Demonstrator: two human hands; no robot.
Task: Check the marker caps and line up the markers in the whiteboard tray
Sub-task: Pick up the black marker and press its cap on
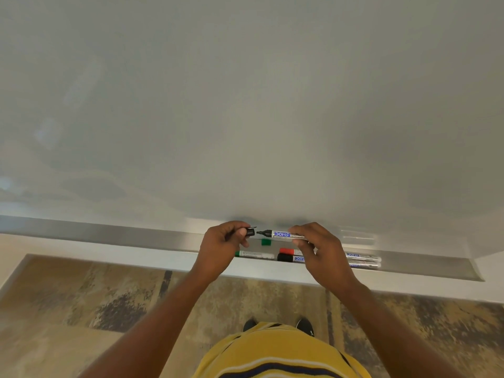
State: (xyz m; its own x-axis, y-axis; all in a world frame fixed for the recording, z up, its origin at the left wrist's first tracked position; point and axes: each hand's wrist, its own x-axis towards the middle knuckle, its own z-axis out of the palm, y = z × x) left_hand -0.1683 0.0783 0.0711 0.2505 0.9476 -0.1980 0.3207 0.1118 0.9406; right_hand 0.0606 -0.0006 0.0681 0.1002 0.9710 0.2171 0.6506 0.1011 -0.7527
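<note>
My right hand (317, 249) grips an uncapped black marker (281, 234), held level with its tip pointing left. My left hand (222, 248) pinches its black cap (250, 231), a small gap away from the tip. Below them the metal whiteboard tray (425, 264) holds a green marker without its cap (255, 254), a red-capped marker (289, 251) and a black-capped marker (290, 258). A loose green cap (265, 242) lies at the back of the tray. The ends of two more markers (364, 261) show right of my right hand.
The whiteboard (245, 105) fills the upper view. Under the tray lies patterned brown carpet (109, 301). My yellow striped shirt (278, 353) and shoes (304, 324) show at the bottom.
</note>
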